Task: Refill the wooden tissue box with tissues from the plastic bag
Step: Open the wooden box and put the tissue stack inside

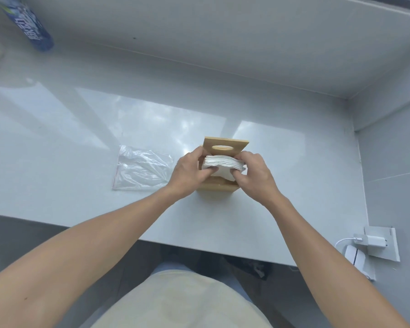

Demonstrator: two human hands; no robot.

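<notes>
A light wooden tissue box stands in the middle of the white counter, its lid with an oval slot pushed back and raised. A stack of white tissues sits in the open top of the box. My left hand grips the stack's left side and my right hand grips its right side. The clear plastic bag lies flat and looks empty just left of the box.
A blue-labelled bottle stands at the far left back. The counter meets a wall at the back and right. A white charger is plugged into a socket below the counter's right end. The front edge runs close to my body.
</notes>
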